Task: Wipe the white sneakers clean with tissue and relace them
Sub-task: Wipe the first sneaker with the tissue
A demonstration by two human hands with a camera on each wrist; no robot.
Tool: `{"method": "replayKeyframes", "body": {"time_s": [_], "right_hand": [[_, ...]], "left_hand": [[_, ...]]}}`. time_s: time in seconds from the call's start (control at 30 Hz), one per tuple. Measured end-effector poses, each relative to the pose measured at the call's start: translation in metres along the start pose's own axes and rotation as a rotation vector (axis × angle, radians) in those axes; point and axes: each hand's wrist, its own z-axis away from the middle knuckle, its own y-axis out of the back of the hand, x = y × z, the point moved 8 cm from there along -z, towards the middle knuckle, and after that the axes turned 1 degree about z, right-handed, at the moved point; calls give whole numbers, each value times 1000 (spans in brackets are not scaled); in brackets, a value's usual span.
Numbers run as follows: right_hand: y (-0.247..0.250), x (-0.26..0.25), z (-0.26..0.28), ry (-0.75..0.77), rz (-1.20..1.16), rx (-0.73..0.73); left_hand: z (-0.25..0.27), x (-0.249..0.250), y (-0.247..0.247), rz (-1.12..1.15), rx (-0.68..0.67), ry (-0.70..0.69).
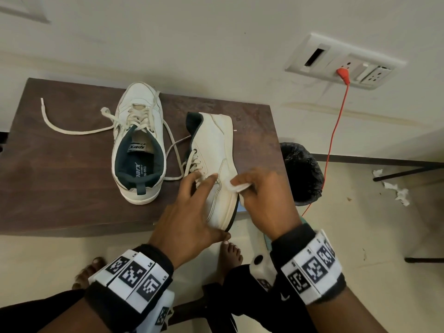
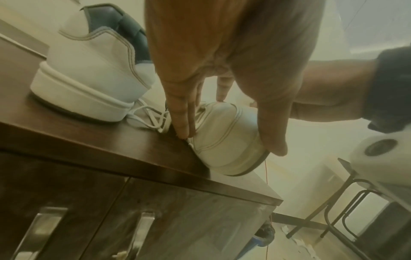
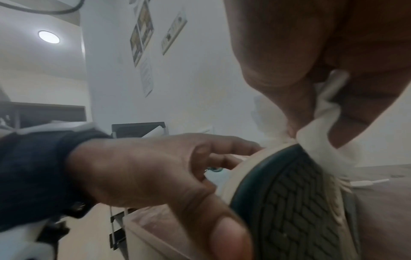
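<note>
Sneaker in hand: the tipped sneaker (image 1: 217,164) lies on its side at centre right of the head view, its toe overhanging the near edge of the brown table (image 1: 60,164), its sole turned right.
Long axis: it runs from the dark collar at frame centre down to the toe between your wrists.
Left hand: your left hand (image 1: 189,210) steadies the toe, fingers straight across the upper near the laces, thumb under the toe's tip; extended and pressing, not curled round it.
Right hand: your right hand (image 1: 264,200) pinches a wad of tissue (image 1: 236,187) against the upper, just above the sole rim.
Governing relation: the unwiped length lies up-frame, away from both hands, so the stroke, in my judgement, runs along the axis toward the heel; your right hand is the nearer to that rim.
Second sneaker: the upright sneaker (image 1: 138,143) stands left of centre, its laces loose, one long lace (image 1: 72,129) trailing to the upper left.
Right wrist view only: the dark sole tread (image 3: 295,198) and tissue folded over the rim.
Left wrist view only: the toe clear of the table's edge.
Head view only: both sneakers together.
Also present: a black-lined bin (image 1: 301,174) right of the table.
</note>
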Motion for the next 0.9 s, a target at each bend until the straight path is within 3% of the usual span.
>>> {"method": "replayKeyframes", "body": {"time_s": [0.17, 0.37, 0.53, 0.77, 0.9], "right_hand": [[4, -10, 17, 81, 45, 51], [6, 5, -19, -57, 71, 52], [8, 1, -22, -53, 22, 143], [6, -13, 5, 107, 49, 99], [13, 1, -8, 54, 116, 121]], "left_hand": [[7, 4, -8, 99, 54, 3], [12, -4, -16, 286, 169, -1], [0, -7, -8, 300, 216, -31], [-9, -1, -9, 219, 196, -106], [-13, 14, -10, 160, 192, -124]]}}
